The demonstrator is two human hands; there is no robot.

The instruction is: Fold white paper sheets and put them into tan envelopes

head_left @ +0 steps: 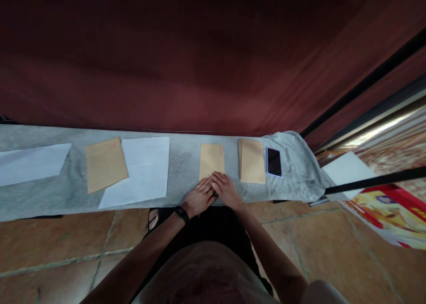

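A small brown envelope with faint red print lies on the grey cloth in front of me. My left hand, with a dark band on its wrist, rests on the envelope's near end, fingers stretched out flat. Against it lies my right hand, fingers also extended over the same end, their tips meeting near the envelope's middle. That near end is hidden beneath the fingers. Just right of it sits a stack of brown envelopes.
A phone lies right of the stack. Leftward are a larger brown envelope, overlapping white paper, and a folded white sheet. The cloth-covered bench is narrow; a dark red curtain hangs behind. A colourful box stands right.
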